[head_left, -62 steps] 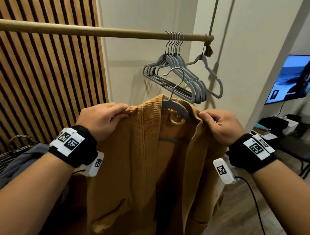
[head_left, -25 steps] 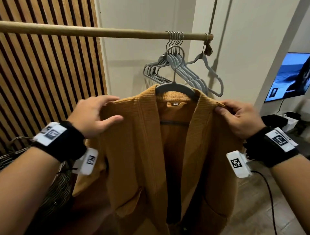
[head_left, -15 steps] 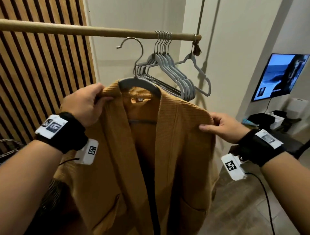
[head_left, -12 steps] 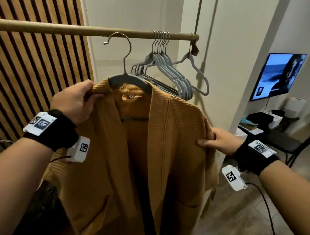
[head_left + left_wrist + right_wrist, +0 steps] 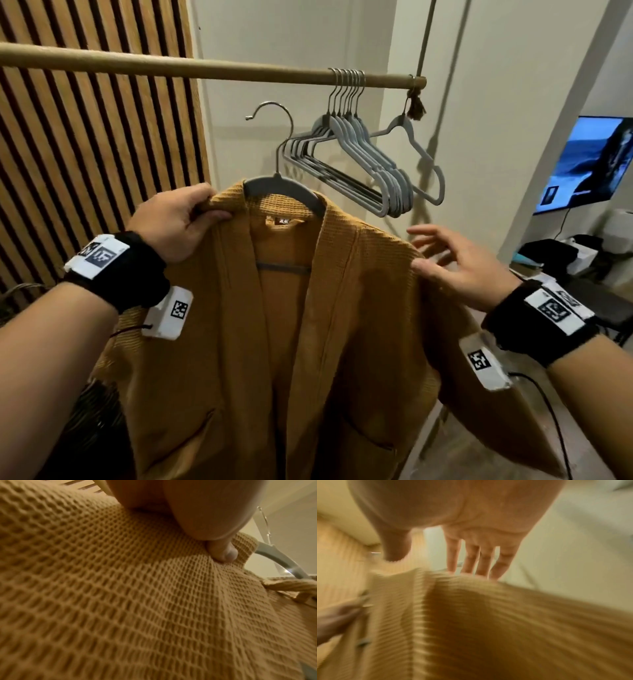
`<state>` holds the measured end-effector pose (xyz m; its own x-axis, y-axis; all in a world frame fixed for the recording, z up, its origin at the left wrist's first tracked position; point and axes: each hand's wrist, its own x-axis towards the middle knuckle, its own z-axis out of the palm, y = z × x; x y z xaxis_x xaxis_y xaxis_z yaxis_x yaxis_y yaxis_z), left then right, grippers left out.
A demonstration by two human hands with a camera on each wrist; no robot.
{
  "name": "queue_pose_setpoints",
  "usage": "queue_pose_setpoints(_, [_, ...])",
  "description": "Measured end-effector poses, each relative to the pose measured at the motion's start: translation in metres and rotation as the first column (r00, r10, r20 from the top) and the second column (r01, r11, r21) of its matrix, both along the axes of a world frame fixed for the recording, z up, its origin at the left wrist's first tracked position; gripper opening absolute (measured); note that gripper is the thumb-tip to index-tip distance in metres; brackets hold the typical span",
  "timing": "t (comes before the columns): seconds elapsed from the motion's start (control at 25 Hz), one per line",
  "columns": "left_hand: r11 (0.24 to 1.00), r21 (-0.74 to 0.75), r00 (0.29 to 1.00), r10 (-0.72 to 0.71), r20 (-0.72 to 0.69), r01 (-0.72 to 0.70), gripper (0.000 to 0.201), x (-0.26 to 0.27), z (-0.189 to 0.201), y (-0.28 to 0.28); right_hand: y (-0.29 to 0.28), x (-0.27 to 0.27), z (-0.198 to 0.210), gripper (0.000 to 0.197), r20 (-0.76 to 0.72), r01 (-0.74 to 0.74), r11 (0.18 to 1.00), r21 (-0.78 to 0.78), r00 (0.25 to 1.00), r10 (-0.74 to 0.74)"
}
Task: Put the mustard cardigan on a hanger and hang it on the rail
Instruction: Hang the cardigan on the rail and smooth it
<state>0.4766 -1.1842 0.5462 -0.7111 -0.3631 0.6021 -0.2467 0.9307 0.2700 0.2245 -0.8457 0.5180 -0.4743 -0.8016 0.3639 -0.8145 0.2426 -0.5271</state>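
The mustard waffle-knit cardigan (image 5: 342,308) hangs open-fronted on a grey hanger (image 5: 284,188), whose metal hook (image 5: 274,109) sits below the wooden rail (image 5: 171,66) and off it. My left hand (image 5: 178,219) grips the cardigan's left shoulder over the hanger arm; its thumb presses into the knit (image 5: 154,601) in the left wrist view. Beside the right shoulder, my right hand (image 5: 452,263) has its fingers straight and spread, its thumb lying against the fabric. The blurred right wrist view shows those fingers (image 5: 477,559) straight above the cardigan (image 5: 505,628).
Several empty grey hangers (image 5: 359,164) hang bunched near the rail's right end, by a rope knot (image 5: 416,106). A slatted wood wall (image 5: 85,154) stands to the left, a wicker basket (image 5: 20,294) low left. A lit screen (image 5: 589,161) and cluttered furniture are at the right.
My right hand has let go of the cardigan's right shoulder and spread its fingers. The hanger hook, close under the rail a moment ago, now sits lower, and the cardigan has shifted right.
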Motion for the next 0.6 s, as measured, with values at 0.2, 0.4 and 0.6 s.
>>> queue_pose_setpoints(0.2, [0.993, -0.005, 0.987, -0.117, -0.110, 0.117, 0.021, -0.017, 0.062, -0.006, -0.048, 0.043, 0.072, 0.025, -0.335, -0.036, 0.997, -0.067, 0.942, 0.011])
queue_pose_setpoints(0.4, [0.980, -0.188, 0.991, 0.047, -0.125, -0.070, 0.042, -0.038, 0.112, -0.050, -0.064, 0.047, 0.130, 0.021, -0.363, 0.119, 0.953, -0.280, 0.906, -0.219])
queue_pose_setpoints(0.6, [0.974, -0.124, 0.979, 0.195, 0.059, -0.187, 0.042, -0.066, 0.068, -0.091, -0.101, 0.067, 0.097, 0.020, -0.252, 0.258, 0.941, -0.219, 0.917, -0.310])
